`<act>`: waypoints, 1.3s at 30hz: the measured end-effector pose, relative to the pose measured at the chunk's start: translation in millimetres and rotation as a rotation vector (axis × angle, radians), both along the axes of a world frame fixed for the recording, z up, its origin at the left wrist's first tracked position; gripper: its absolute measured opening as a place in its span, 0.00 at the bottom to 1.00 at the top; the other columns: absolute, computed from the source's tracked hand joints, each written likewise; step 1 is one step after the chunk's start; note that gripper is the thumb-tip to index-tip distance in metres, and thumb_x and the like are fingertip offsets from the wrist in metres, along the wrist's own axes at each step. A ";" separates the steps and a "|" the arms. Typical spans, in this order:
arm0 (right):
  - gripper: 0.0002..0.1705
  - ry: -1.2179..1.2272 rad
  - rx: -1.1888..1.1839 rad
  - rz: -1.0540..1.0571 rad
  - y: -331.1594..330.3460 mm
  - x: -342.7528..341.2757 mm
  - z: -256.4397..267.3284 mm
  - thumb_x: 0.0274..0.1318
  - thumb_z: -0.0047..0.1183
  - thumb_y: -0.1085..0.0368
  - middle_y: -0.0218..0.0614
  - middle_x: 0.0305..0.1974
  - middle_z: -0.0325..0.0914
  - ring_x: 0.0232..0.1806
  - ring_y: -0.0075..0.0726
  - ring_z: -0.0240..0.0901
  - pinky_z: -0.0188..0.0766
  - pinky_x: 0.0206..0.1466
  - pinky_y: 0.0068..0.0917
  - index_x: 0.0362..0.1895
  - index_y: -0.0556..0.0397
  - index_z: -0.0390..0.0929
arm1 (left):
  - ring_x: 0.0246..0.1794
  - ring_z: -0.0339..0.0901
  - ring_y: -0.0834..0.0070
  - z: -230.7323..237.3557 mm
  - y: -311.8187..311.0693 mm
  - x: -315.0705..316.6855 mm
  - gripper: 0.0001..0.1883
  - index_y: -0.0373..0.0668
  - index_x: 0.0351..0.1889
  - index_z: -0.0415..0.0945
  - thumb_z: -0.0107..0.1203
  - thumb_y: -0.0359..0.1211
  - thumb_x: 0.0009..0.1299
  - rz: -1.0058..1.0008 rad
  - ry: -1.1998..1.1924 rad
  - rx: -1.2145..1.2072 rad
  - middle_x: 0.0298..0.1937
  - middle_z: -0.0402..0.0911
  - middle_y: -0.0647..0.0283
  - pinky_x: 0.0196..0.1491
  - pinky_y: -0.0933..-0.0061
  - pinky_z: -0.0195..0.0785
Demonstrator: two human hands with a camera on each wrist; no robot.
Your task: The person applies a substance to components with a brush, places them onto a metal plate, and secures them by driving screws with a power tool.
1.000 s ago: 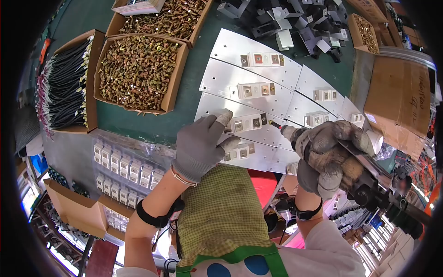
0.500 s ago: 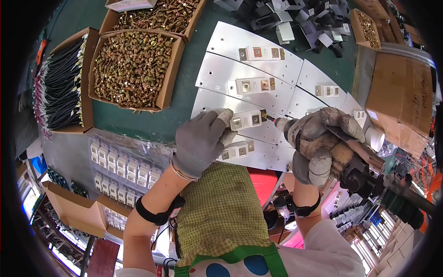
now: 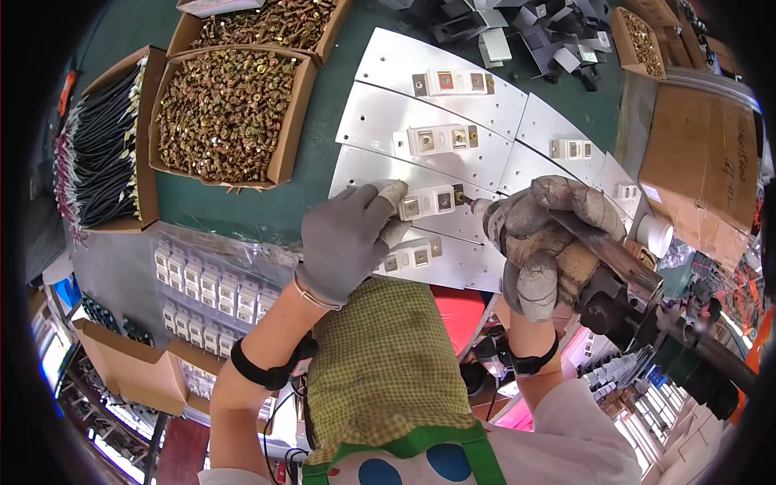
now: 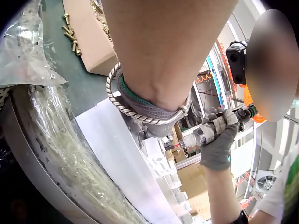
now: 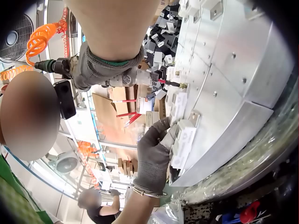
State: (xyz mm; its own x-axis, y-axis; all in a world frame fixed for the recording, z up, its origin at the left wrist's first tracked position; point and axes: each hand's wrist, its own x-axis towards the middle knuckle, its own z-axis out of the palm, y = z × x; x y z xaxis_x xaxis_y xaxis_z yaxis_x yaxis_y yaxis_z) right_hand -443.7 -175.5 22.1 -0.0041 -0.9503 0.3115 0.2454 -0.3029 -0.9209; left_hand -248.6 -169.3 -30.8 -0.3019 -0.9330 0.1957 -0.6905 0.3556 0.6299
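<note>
A white block with metal inserts lies on a silver plate. My gloved left hand pinches its left end between thumb and index finger. Curled round a power screwdriver is my gloved right hand, to the block's right. The driver's bit meets a screw at the block's right-end tab. In the right wrist view the bit and brassy screw stand beyond the block. The forearm hides most of my left hand in the left wrist view.
Similar blocks sit on neighbouring plates, one above and another below. Left are a screw box and a cable box. Black brackets lie behind; a large carton stands right.
My right hand has moved left with the driver, bringing the screw at its bit from beside the block onto the right-end tab. The left hand stays at the block; the head view has shifted slightly.
</note>
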 end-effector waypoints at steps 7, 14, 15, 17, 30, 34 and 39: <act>0.33 0.063 -0.055 -0.001 -5.2 3.8 -1.1 0.44 0.61 0.68 0.50 0.46 0.67 0.37 0.41 0.70 0.75 0.38 0.52 0.55 0.57 0.59 | 0.19 0.72 0.68 -0.5 -0.2 0.1 0.18 0.42 0.39 0.77 0.61 0.35 0.49 0.000 0.050 0.009 0.24 0.74 0.64 0.21 0.71 0.63; 0.31 0.097 -0.116 0.038 -8.4 5.3 -4.4 0.46 0.59 0.68 0.51 0.46 0.67 0.36 0.42 0.71 0.76 0.38 0.52 0.54 0.58 0.59 | 0.20 0.72 0.68 -0.4 0.2 1.1 0.18 0.40 0.40 0.76 0.60 0.33 0.50 -0.018 0.058 0.026 0.24 0.75 0.64 0.22 0.71 0.63; 0.32 0.092 -0.107 0.030 -8.0 5.9 -4.0 0.46 0.59 0.68 0.51 0.46 0.67 0.37 0.42 0.71 0.76 0.38 0.52 0.54 0.58 0.59 | 0.20 0.72 0.68 -1.8 0.5 0.8 0.18 0.40 0.40 0.76 0.60 0.33 0.50 -0.016 0.057 0.023 0.24 0.75 0.64 0.22 0.71 0.63; 0.32 0.053 -0.072 -0.002 -5.9 8.7 -3.6 0.45 0.60 0.68 0.51 0.47 0.66 0.37 0.42 0.71 0.76 0.37 0.52 0.55 0.57 0.59 | 0.20 0.72 0.68 -2.6 0.7 0.7 0.18 0.41 0.40 0.76 0.60 0.33 0.50 -0.017 0.065 0.005 0.24 0.75 0.64 0.22 0.71 0.64; 0.36 -0.046 -0.107 0.197 -10.2 -1.1 40.7 0.49 0.57 0.62 0.42 0.53 0.61 0.41 0.38 0.64 0.71 0.37 0.45 0.62 0.52 0.54 | 0.27 0.73 0.79 37.3 0.8 16.7 0.17 0.40 0.49 0.71 0.53 0.32 0.61 0.114 0.312 0.690 0.31 0.76 0.64 0.27 0.78 0.65; 0.36 -0.213 -0.087 0.425 -3.6 3.9 76.4 0.52 0.54 0.61 0.36 0.53 0.59 0.44 0.35 0.59 0.69 0.38 0.41 0.63 0.48 0.52 | 0.35 0.73 0.77 44.3 21.5 26.7 0.19 0.32 0.58 0.60 0.39 0.31 0.70 0.159 1.538 1.220 0.46 0.73 0.56 0.29 0.83 0.62; 0.33 -0.253 -0.071 0.363 10.6 19.6 83.8 0.51 0.55 0.59 0.37 0.46 0.63 0.40 0.35 0.61 0.69 0.40 0.41 0.60 0.47 0.54 | 0.32 0.76 0.75 47.0 32.9 22.3 0.20 0.33 0.55 0.62 0.46 0.33 0.68 0.116 1.689 1.376 0.44 0.76 0.54 0.21 0.86 0.58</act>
